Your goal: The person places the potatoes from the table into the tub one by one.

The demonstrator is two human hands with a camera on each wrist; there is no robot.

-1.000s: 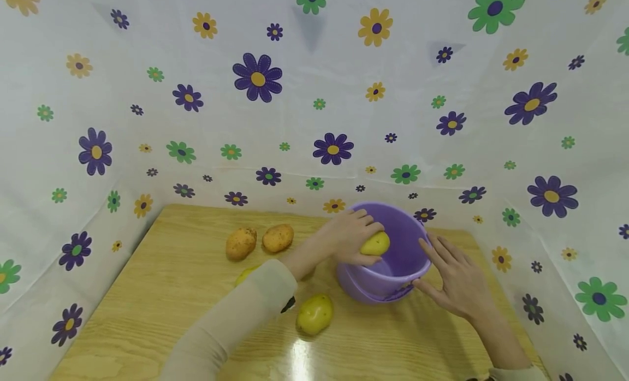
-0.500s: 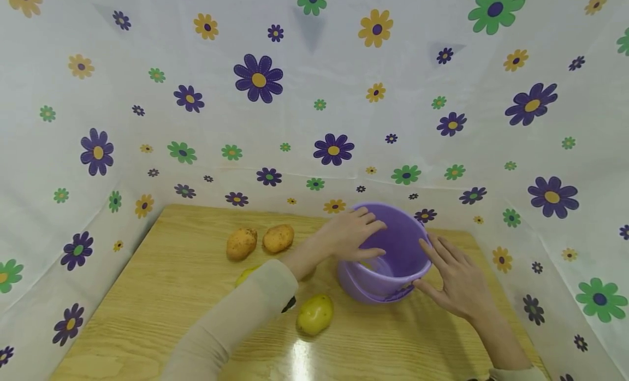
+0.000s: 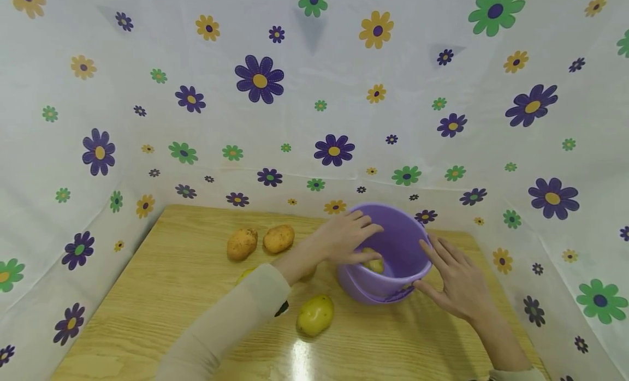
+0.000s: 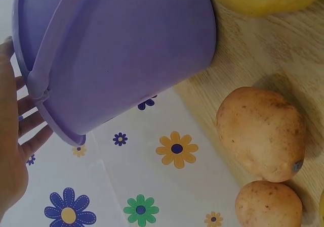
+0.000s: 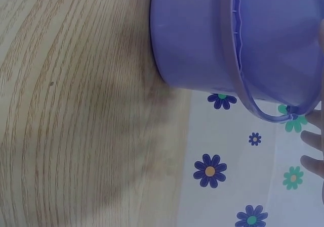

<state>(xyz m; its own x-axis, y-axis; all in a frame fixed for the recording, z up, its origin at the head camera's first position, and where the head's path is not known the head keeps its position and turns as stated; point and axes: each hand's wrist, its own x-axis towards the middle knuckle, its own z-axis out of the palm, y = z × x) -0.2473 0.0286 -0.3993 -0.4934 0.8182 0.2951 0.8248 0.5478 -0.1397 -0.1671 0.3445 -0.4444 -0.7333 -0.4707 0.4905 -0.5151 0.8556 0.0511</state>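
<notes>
A purple bucket [image 3: 408, 244] stands upright toward the back right of the table, its carrying handle lowered against the side. Inside it lies a yellow potato [image 3: 374, 262], partly hidden by my left thumb. My left hand [image 3: 346, 238] reaches over the left rim with fingers spread and nothing in its grasp. On the other side, my right hand [image 3: 459, 283] rests its extended fingers and thumb against the bucket's right rim. A yellow potato [image 3: 315, 315] sits in front of the bucket. To the left are two brown potatoes [image 3: 242, 244], and the left forearm partly covers another yellow one [image 3: 244, 274].
The wooden table [image 3: 162, 315] bears everything. A white cloth [image 3: 295, 113] printed with flowers encloses it at the back and sides. In the left wrist view, a brown potato [image 4: 260, 133] lies close to the bucket's base.
My left hand has let go of the yellow potato, which dropped into the bucket, and its fingers have spread. It has since drawn slightly left. The right hand stays on the rim.
</notes>
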